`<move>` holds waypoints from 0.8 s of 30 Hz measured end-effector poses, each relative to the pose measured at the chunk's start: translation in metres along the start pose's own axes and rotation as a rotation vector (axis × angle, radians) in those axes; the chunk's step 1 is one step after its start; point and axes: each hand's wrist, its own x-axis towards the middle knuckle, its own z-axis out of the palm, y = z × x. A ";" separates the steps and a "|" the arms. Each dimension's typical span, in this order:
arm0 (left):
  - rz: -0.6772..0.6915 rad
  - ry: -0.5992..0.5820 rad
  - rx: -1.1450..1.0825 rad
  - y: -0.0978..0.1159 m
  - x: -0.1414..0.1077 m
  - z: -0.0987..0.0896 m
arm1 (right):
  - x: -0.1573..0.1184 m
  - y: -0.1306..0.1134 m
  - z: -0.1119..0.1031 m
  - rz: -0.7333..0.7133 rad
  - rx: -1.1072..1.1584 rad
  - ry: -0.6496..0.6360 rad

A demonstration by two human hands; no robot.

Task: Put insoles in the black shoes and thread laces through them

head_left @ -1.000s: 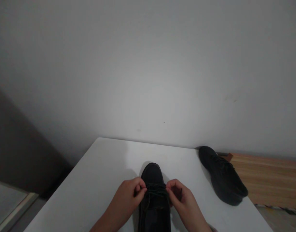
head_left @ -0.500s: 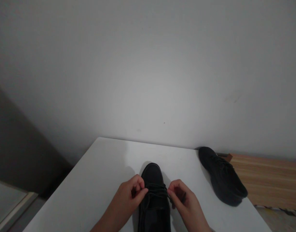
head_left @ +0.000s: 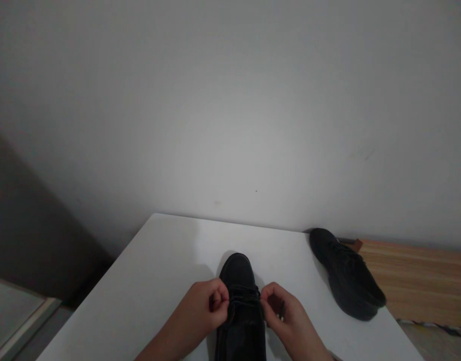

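Observation:
A black lace-up shoe lies on the white table in front of me, its toe pointing at the wall. Black shoelaces cross over its upper. At the shoe's left side, my left hand pinches thumb and forefinger together on the lace. Opposite it, my right hand pinches the lace at the right edge, its other fingers curled. The bits of lace inside both pinches are mostly hidden. The heel end of the shoe runs out of the bottom of the view.
A second black shoe rests at the table's right edge, toe toward the wall. Beyond that edge is a wood-grain board. A pale wall rises behind the table. A light-coloured frame edge stands at lower left.
My left hand has shifted slightly down, its thumb and finger now closed closer together at the lace. My right hand has moved only a little. Both shoes stay in place.

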 end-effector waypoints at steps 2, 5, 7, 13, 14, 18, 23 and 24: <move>0.009 0.000 -0.033 0.001 0.000 0.002 | -0.002 0.001 0.004 -0.009 0.043 0.042; 0.040 0.027 -0.109 0.004 -0.001 0.003 | -0.004 0.001 0.009 -0.018 0.112 0.089; 0.056 0.039 -0.137 0.006 -0.001 0.002 | -0.004 0.000 0.011 -0.038 0.134 0.089; 0.051 0.035 -0.127 0.005 -0.003 0.000 | -0.007 -0.006 0.004 -0.032 0.036 0.048; 0.055 0.041 -0.131 0.003 -0.004 -0.001 | -0.008 -0.008 0.001 -0.036 -0.003 0.050; 0.061 0.064 -0.214 -0.003 -0.011 -0.005 | -0.013 -0.015 -0.010 -0.013 -0.031 0.018; 0.103 0.076 -0.408 -0.007 -0.026 -0.017 | -0.021 -0.034 -0.021 -0.016 0.213 0.103; 0.115 0.067 -0.447 -0.007 -0.029 -0.020 | -0.022 -0.039 -0.022 -0.021 0.270 0.123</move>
